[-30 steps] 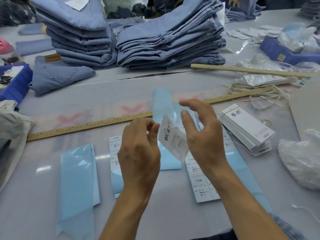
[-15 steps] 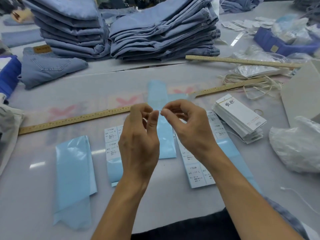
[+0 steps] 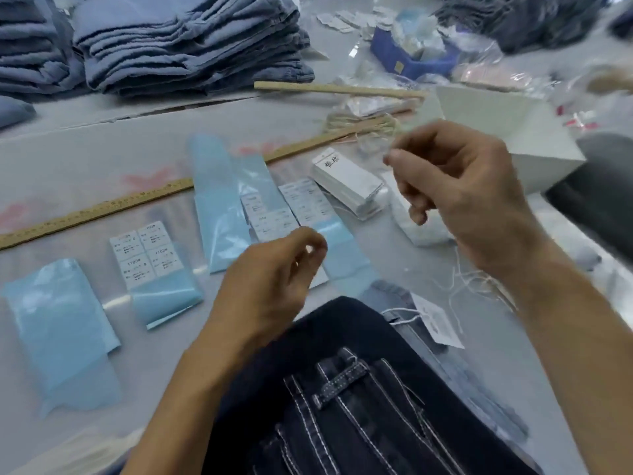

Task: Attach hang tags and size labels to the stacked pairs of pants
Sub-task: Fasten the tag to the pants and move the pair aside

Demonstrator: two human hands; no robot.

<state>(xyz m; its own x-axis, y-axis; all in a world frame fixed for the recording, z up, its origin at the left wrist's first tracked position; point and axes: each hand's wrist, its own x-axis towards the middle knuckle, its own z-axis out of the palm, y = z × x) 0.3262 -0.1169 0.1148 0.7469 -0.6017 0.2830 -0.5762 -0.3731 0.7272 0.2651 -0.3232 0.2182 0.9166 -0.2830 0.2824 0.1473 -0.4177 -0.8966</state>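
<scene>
Dark jeans (image 3: 342, 389) with white stitching lie at the near edge, over a light blue pair (image 3: 424, 341). A white hang tag (image 3: 436, 323) on a white string rests on the light pair. My left hand (image 3: 274, 282) hovers above the dark jeans, its fingers curled, thumb and forefinger close together with nothing seen between them. My right hand (image 3: 455, 190) is raised higher to the right, its thumb and forefinger pinched close to a bundle of pale strings (image 3: 363, 128); blur hides whether a string is in the pinch. A stack of hang tags (image 3: 349, 181) lies between the hands.
Size label sheets (image 3: 147, 252) on blue backing strips (image 3: 58, 320) are spread over the table, with a wooden ruler (image 3: 102, 209) behind them. Folded jeans stacks (image 3: 185, 42) stand at the back. A white box (image 3: 507, 132) and a blue tray (image 3: 407, 60) sit at the right.
The view has tipped down, showing dark jeans at the near edge. My hands, pinched close together before, have moved apart; the right one rose to the right. No tag is seen in them now.
</scene>
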